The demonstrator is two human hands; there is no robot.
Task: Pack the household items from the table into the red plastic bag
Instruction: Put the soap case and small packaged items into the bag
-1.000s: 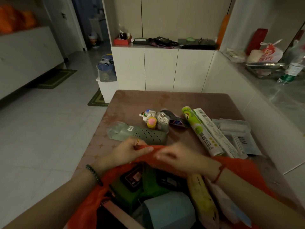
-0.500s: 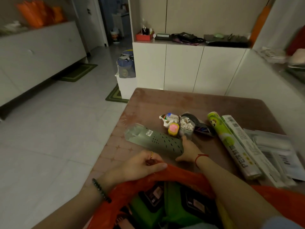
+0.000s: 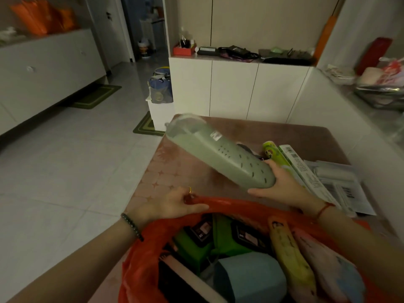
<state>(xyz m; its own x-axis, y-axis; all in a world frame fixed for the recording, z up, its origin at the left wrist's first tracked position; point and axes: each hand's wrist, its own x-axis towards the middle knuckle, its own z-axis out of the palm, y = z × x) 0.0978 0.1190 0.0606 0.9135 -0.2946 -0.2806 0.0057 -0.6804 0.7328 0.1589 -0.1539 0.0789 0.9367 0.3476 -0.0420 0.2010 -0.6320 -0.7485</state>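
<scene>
The left hand [image 3: 175, 204] grips the far rim of the red plastic bag [image 3: 140, 263], its fingers [image 3: 196, 207] curled and pinching the twisted plastic, a bead bracelet on its wrist. The bag sits open at the near edge of the tabletop [image 3: 175, 178] and already holds green packets with dark labels [image 3: 218, 235], a pale blue roll [image 3: 251, 278], a yellow pack [image 3: 290, 252] and a pink pack [image 3: 332, 265].

Just beyond the bag's rim, the right hand [image 3: 284, 186] holds one end of a long grey-green plastic case [image 3: 218, 154] with small slots along its side. Its fingers are wrapped around that near end, thumb on top. The case is lifted clear of the tabletop and tilts upward, its far clear end pointing away from the bag and to the left.

Beyond the bag and to the right of the case, a green-topped roll [image 3: 273, 152] and a long white box [image 3: 303, 169] lie side by side on the tabletop, partly hidden by the right hand. Further right of them, flat clear packets with barcodes [image 3: 343, 184] lie on the tabletop. A small dark item [image 3: 247, 149] shows just behind the case; what it is cannot be told.
</scene>
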